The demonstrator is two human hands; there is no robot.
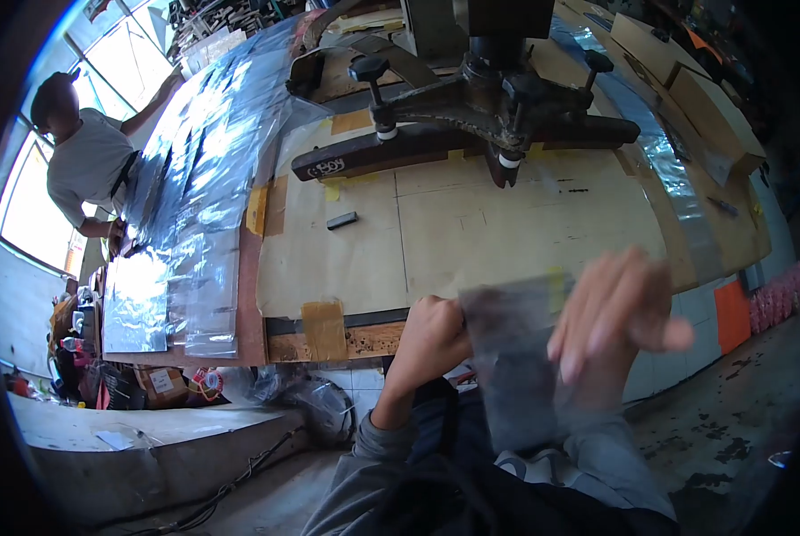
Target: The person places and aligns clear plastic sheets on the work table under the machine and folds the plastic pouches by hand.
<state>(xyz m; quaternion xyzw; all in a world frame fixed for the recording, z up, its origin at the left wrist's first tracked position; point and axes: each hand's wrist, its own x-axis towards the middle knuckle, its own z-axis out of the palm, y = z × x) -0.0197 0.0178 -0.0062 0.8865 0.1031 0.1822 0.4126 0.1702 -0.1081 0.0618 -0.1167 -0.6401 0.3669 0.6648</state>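
Observation:
A clear plastic bag [516, 375] hangs between my hands at the table's front edge, with something dark showing through its lower part. My left hand [437, 332] is closed on the bag's left edge. Over the bag's right side is my right hand [616, 314], smeared by motion, with its fingers stretched out and apart. Beyond them a paper-covered board [337, 268] is fixed with brown tape [325, 329]. On the paper lies a small dark block [342, 221]. A dark metal clamp frame [471, 125] stands above the back of the board.
Plastic sheets [212, 179] cover the table's left part. A co-worker in a white shirt [92, 161] stands at the far left. Cardboard boxes [708, 116] are at the back right. An orange panel [732, 317] and pink wrapped goods [777, 297] are below the right edge.

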